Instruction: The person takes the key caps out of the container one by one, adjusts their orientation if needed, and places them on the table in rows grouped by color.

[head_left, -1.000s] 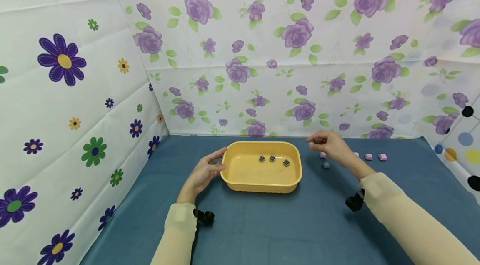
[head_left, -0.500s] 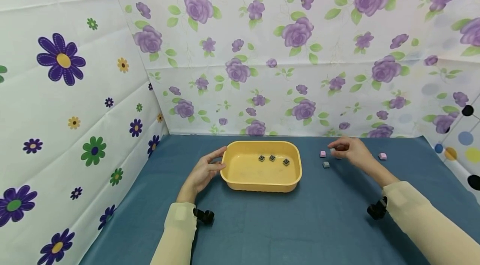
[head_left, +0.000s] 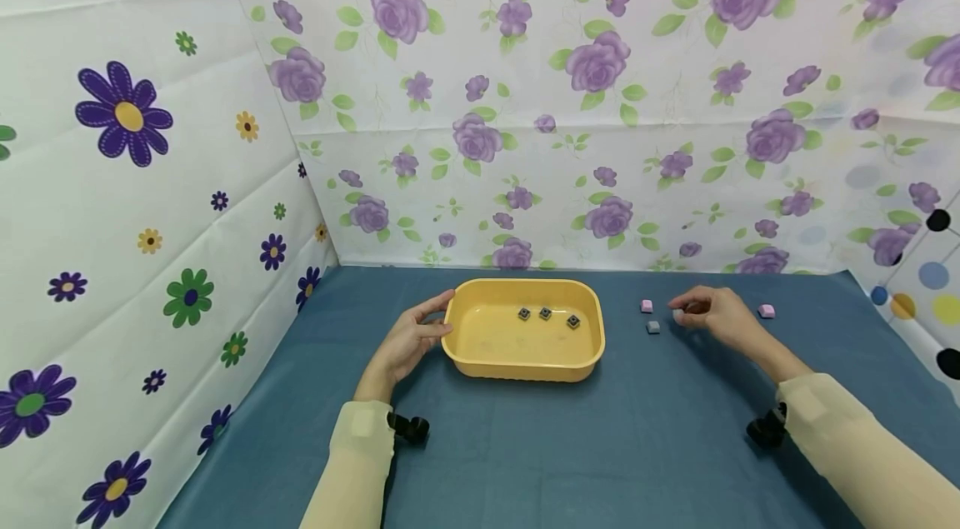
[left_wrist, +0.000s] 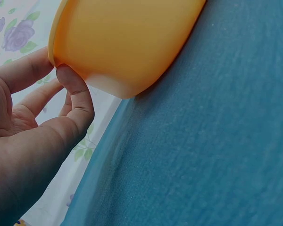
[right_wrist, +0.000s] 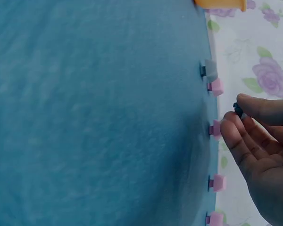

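Observation:
My left hand (head_left: 406, 346) pinches the left rim of a yellow plastic tray (head_left: 525, 371); thumb and finger on its rim show in the left wrist view. Several small dark square key switches (head_left: 545, 313) lie inside the tray. On the right, my right hand (head_left: 720, 316) pinches a grey keycap (head_left: 678, 316) above the cloth, with a dark part (right_wrist: 238, 109) under it in the right wrist view. Beside that hand, a grey keycap (head_left: 653, 327) and a pink keycap (head_left: 647, 306) sit on the cloth. Another pink keycap (head_left: 766, 311) sits further right.
Blue cloth (head_left: 525, 454) covers the table. A flowered sheet (head_left: 480, 196) hangs along the back edge and another sheet on the left. In the right wrist view, a pink keycap (right_wrist: 218, 183) stands in a row with others, partly hidden from the head by my hand.
My right hand has moved right, away from the tray, and holds the grey keycap over the pink row. My left hand and the tray have stayed in place.

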A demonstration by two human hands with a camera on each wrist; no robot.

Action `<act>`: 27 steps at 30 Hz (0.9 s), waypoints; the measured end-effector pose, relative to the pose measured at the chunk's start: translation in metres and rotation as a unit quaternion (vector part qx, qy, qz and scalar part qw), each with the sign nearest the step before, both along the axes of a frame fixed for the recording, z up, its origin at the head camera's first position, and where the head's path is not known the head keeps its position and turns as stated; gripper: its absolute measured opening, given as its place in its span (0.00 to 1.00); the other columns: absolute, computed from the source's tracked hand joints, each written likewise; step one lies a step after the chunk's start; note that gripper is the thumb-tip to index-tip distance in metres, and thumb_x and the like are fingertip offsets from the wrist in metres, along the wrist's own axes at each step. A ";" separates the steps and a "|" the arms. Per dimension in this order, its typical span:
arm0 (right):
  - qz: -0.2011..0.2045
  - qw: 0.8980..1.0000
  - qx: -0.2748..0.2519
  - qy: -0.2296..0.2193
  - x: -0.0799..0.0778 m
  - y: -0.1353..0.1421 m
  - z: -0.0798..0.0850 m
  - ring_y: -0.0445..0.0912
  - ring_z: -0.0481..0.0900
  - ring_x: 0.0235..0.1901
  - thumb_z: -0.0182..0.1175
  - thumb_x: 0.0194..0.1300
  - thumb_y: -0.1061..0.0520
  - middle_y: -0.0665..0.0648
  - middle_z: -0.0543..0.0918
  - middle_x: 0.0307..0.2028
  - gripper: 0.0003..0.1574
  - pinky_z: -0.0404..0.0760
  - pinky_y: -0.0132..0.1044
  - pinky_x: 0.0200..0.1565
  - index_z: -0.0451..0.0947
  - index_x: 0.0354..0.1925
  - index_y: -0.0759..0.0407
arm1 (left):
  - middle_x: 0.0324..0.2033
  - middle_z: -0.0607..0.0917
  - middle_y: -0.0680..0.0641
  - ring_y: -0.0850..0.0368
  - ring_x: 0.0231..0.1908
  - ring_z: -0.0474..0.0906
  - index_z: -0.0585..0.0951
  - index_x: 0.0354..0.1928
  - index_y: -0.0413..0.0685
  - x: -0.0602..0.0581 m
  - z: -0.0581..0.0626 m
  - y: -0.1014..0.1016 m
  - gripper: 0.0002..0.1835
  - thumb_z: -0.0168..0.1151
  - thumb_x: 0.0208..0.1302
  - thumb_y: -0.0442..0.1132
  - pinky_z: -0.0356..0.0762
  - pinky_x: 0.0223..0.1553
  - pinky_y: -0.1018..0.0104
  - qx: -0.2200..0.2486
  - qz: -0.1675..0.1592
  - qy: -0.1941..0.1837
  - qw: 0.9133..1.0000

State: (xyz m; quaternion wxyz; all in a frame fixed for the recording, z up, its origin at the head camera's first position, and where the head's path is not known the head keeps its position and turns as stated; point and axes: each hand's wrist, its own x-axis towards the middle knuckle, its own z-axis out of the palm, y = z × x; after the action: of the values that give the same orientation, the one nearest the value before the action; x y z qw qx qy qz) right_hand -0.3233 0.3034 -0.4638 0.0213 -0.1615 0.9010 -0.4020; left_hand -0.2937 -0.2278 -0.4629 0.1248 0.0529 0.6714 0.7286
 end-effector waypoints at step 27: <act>0.022 0.998 0.046 0.036 -0.003 0.000 -0.015 0.46 0.77 0.32 0.69 0.65 0.69 0.62 0.84 0.41 0.10 0.76 0.37 0.32 0.88 0.45 0.67 | 0.70 0.67 0.37 0.38 0.66 0.69 0.66 0.79 0.49 -0.001 -0.002 0.000 0.36 0.60 0.73 0.25 0.79 0.53 0.66 -0.002 -0.004 0.005 1.000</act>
State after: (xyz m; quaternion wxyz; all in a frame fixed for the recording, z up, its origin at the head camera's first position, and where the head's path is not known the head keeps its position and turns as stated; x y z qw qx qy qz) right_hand -0.3259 0.3034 -0.4786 0.0051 -0.1948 0.9150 -0.3533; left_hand -0.2943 -0.2279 -0.4646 0.1245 0.0587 0.6733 0.7265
